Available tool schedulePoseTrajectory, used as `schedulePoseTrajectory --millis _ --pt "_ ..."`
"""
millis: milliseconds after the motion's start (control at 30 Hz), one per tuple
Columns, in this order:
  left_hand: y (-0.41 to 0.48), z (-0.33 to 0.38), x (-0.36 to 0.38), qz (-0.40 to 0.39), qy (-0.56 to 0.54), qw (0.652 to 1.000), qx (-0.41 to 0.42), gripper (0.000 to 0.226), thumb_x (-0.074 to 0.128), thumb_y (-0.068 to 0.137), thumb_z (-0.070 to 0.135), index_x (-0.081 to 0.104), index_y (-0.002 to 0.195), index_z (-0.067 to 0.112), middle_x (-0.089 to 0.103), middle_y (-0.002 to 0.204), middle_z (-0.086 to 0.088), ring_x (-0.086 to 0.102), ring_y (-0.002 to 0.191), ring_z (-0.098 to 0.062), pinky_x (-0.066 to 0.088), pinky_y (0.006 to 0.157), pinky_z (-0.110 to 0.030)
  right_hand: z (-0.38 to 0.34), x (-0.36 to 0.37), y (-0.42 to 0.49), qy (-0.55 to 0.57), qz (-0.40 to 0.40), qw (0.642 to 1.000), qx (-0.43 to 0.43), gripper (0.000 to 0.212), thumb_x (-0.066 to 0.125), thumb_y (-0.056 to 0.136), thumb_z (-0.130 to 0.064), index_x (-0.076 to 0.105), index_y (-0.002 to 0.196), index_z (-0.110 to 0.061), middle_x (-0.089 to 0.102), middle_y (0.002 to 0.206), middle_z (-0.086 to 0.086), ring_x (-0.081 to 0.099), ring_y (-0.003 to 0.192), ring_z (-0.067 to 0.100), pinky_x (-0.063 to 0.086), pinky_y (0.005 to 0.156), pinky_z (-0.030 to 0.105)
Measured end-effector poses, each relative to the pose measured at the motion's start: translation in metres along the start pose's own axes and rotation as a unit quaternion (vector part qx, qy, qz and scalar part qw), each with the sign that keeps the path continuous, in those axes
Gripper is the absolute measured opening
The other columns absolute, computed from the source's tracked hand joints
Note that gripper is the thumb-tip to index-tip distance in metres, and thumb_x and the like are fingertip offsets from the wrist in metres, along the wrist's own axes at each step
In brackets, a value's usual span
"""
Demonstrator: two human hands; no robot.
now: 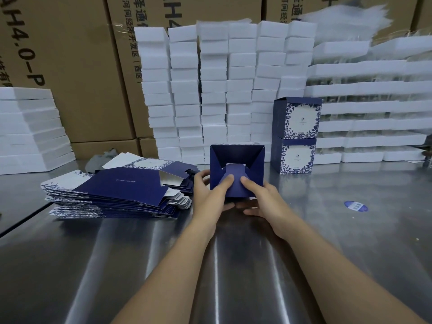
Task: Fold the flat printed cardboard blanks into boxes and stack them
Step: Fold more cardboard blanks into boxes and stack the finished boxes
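The half-folded box (236, 157) sat on the counter (327, 230), flap end facing the person. The left hand (208, 197) and right hand (264, 202) gripped it, fingers wrapped round and thumbs on the flap. The stacked boxes (297, 136) stood rightward, nearer the right hand.

On the table (233, 265), the pile of flat blanks (112, 190) lies left of the half-folded box (237, 160). Two folded boxes (297, 134) stand stacked at its right, with foam blocks (222, 90) piled behind along the back edge.
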State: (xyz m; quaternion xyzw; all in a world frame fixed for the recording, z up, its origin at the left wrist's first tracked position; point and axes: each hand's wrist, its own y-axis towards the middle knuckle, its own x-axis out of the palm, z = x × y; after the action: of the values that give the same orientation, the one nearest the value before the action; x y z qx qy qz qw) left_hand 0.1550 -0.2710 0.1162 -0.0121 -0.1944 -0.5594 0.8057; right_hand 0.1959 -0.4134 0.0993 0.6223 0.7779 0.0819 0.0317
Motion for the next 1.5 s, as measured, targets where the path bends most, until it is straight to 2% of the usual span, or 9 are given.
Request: schedulePoseTrajectory --millis 233,467,733,1033,1167,1233,1300,1400,1500 --pt "0.000 0.000 0.000 0.006 0.020 1.000 0.018 0.043 0.084 0.089 0.029 0.051 0.111 0.045 0.062 0.129 0.009 0.073 0.105 -0.014 0.065 0.067 -0.033 -0.001 0.001 0.001 -0.014 0.005 1.000 0.000 0.035 0.069 0.094 -0.057 0.068 0.122 -0.035 0.081 0.105 -0.009 0.080 0.086 0.023 0.059 0.069 0.033" --pt "0.001 0.006 0.004 0.010 -0.011 1.000 -0.006 0.039 0.051 0.101 0.067 0.060 0.123 0.036 0.069 0.127 0.004 0.071 0.111 -0.018 0.067 0.074 -0.045 -0.017 0.003 -0.006 0.017 0.026 0.999 0.043 0.061 0.049 0.075 -0.098 0.074 0.105 -0.052 0.081 0.099 -0.015 0.080 0.088 0.014 0.064 0.073 0.037" --pt "0.005 0.005 0.001 0.048 -0.035 0.998 -0.003 0.029 0.053 0.106 0.048 0.066 0.114 0.024 0.076 0.113 -0.001 0.075 0.091 -0.013 0.067 0.071 -0.040 -0.026 0.001 -0.007 0.072 0.052 0.993 0.072 0.088 0.047 0.050 -0.112 0.079 0.106 -0.053 0.080 0.108 -0.017 0.079 0.090 0.008 0.057 0.081 0.040" --pt "0.004 0.012 -0.004 0.045 -0.015 0.999 -0.011 0.020 0.054 0.103 0.029 0.072 0.111 0.024 0.078 0.100 0.004 0.074 0.083 -0.008 0.066 0.074 -0.044 -0.040 0.004 -0.011 0.082 0.091 0.990 0.075 0.089 0.055 0.056 -0.099 0.079 0.115 -0.036 0.082 0.103 -0.010 0.077 0.097 0.012 0.053 0.079 0.033" --pt "0.001 0.015 -0.003 0.054 -0.003 0.998 -0.021 0.026 0.052 0.101 0.024 0.077 0.095 0.029 0.079 0.101 0.008 0.074 0.090 -0.003 0.060 0.080 -0.038 -0.048 0.004 -0.009 0.112 0.102 0.988 0.024 0.045 0.062 0.070 -0.068 0.081 0.083 -0.029 0.079 0.086 -0.012 0.070 0.071 0.009 0.052 0.060 0.023" --pt "0.001 0.014 -0.003 0.053 0.013 0.998 -0.021 0.030 0.053 0.103 0.033 0.079 0.089 0.028 0.080 0.104 0.008 0.071 0.104 -0.011 0.056 0.091 -0.039 -0.049 0.002 -0.006 0.099 0.108 0.989 -0.002 0.034 0.058 0.065 -0.043 0.078 0.087 -0.026 0.075 0.092 -0.010 0.064 0.084 0.012 0.050 0.075 0.028" --pt "-0.002 0.015 -0.003 0.046 0.022 0.998 -0.024 0.041 0.051 0.103 0.057 0.080 0.099 0.027 0.081 0.102 0.013 0.069 0.103 -0.008 0.050 0.092 -0.030 -0.049 0.002 -0.006 0.052 0.106 0.992 -0.045 0.064 0.052 0.061 -0.025 0.076 0.120 -0.030 0.078 0.114 -0.012 0.066 0.102 0.009 0.050 0.086 0.028" --pt "-0.004 0.017 -0.003 0.013 0.029 0.999 -0.015 0.085 0.045 0.080 0.089 0.076 0.125 0.024 0.079 0.117 0.010 0.071 0.114 -0.008 0.046 0.102 -0.030 -0.045 0.004 -0.008 0.010 0.117 0.987 -0.109 0.073 0.049 0.063 -0.009 0.066 0.131 -0.030 0.076 0.116 -0.021 0.069 0.101 -0.005 0.051 0.071 0.018" --pt "-0.008 0.018 0.002 -0.017 0.024 1.000 0.008 0.081 0.048 0.075 0.090 0.073 0.122 0.030 0.079 0.108 0.024 0.071 0.101 0.010 0.046 0.093 -0.022 -0.035 0.004 -0.006 -0.065 0.156 0.976 -0.139 0.065 0.051 0.074 0.005 0.055 0.127 -0.033 0.068 0.126 -0.014 0.065 0.121 0.012 0.057 0.095 0.041"
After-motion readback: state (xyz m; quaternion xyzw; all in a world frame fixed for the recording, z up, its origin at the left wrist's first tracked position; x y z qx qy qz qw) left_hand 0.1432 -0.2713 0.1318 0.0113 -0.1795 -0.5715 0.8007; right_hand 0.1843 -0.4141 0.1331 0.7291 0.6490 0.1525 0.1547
